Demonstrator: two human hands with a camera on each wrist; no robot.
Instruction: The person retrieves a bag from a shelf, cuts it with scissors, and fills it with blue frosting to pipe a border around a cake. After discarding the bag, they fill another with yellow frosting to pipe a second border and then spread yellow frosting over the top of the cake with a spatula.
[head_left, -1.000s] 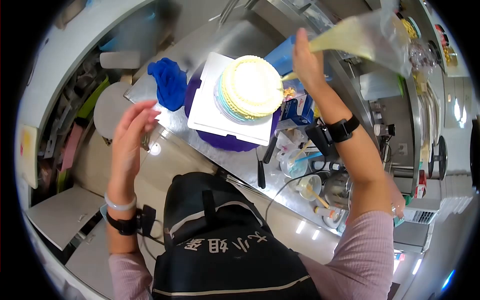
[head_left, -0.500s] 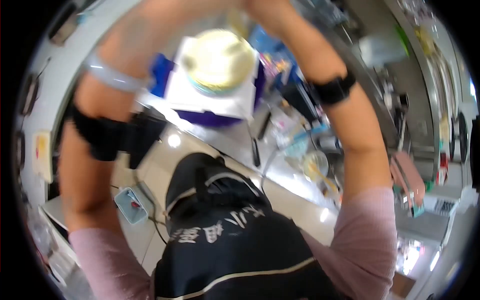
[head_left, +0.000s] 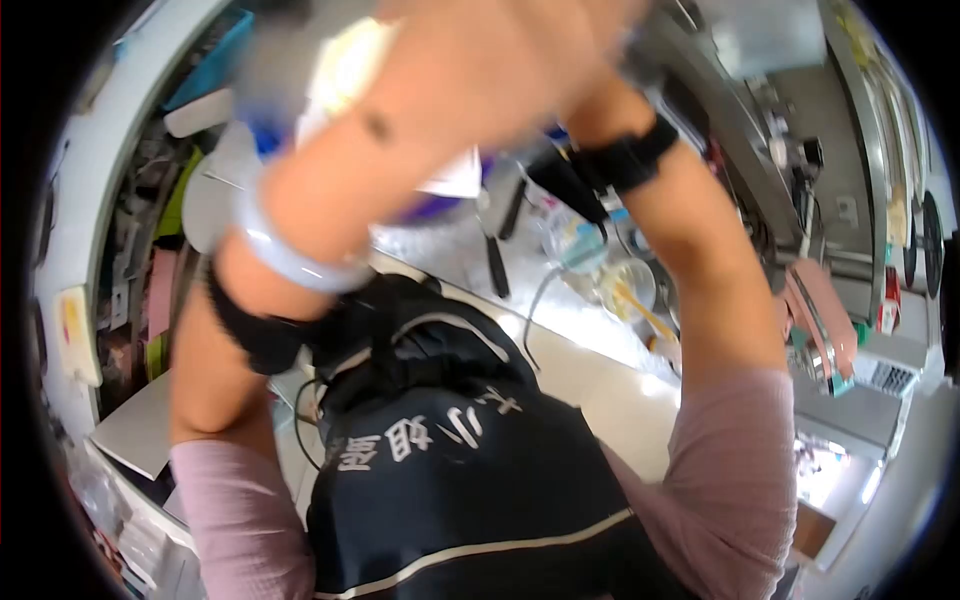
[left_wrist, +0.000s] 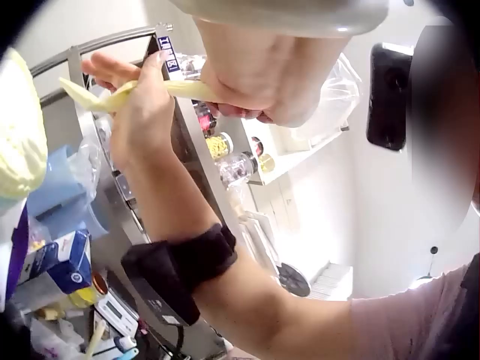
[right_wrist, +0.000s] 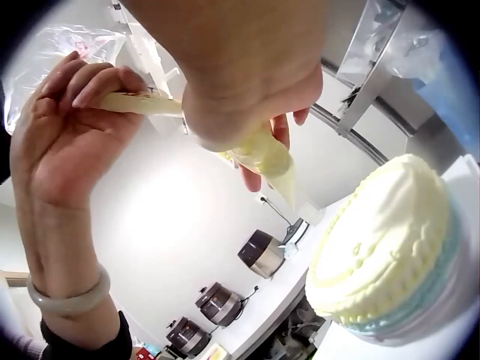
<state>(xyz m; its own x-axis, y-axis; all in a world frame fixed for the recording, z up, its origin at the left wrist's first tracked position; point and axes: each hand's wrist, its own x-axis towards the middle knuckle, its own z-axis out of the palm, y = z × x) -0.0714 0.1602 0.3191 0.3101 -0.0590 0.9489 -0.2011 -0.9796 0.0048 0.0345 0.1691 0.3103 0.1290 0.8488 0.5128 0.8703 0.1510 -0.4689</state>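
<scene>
Both hands are on a piping bag of pale yellow cream. In the left wrist view, the left hand (left_wrist: 259, 79) curls its fingers round the bag's twisted middle (left_wrist: 187, 90), while clear plastic (left_wrist: 337, 94) hangs beyond it. The right hand (left_wrist: 142, 116) grips the bag nearer its tip, also visible in the right wrist view below that hand (right_wrist: 251, 90). A round cake (right_wrist: 382, 247), yellow on top and pale blue lower down, stands below the tip. From the head, the blurred left hand (head_left: 520, 60) hides much of the cake (head_left: 350, 65) and most of the right hand.
A black-handled tool (head_left: 496, 265) lies on the metal worktop beside a cup of yellow cream (head_left: 628, 288). Blue and white boxes (left_wrist: 64, 262) and a blue container (left_wrist: 56, 187) stand near the cake. Appliances (right_wrist: 262, 253) line a white counter behind.
The left hand has swung up from the worktop's left side, across the cake, and taken hold of the bag. The right hand has drawn away from the cake's side; the head view has shifted.
</scene>
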